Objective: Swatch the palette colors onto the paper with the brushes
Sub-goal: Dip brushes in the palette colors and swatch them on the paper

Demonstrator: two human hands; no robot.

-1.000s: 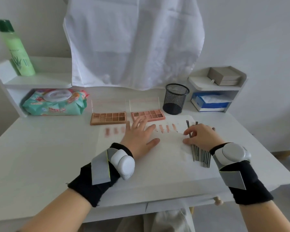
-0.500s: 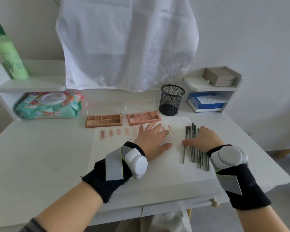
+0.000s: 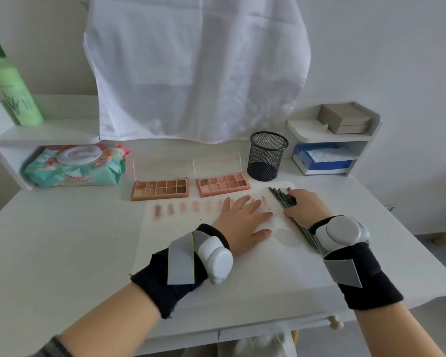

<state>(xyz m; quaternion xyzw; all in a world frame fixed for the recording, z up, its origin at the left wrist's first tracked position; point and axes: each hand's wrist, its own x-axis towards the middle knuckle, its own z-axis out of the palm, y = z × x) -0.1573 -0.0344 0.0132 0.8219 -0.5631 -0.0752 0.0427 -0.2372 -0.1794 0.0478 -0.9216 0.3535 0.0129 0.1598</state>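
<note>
A white paper sheet [image 3: 216,266] lies on the table with a row of several pink and brown swatches [image 3: 183,208] along its far edge. Behind it sit two open palettes, a brown one [image 3: 160,193] and a pink one [image 3: 223,185]. My left hand [image 3: 242,222] presses flat on the paper, fingers spread, over the right end of the swatch row. My right hand [image 3: 307,207] grips a bunch of several dark brushes [image 3: 278,195] on the paper's right side, with their tips fanning out toward the far left.
A black mesh cup [image 3: 267,155] stands just behind the brushes. A wipes pack [image 3: 75,167] and a green bottle [image 3: 11,86] are at the left shelf. A tissue box [image 3: 322,161] and a grey box [image 3: 344,118] sit on the right shelf. A white cloth [image 3: 196,68] hangs behind.
The loose brushes that lay side by side are now gathered into one angled bunch under my right hand. My left hand has shifted right along the paper, uncovering more swatches.
</note>
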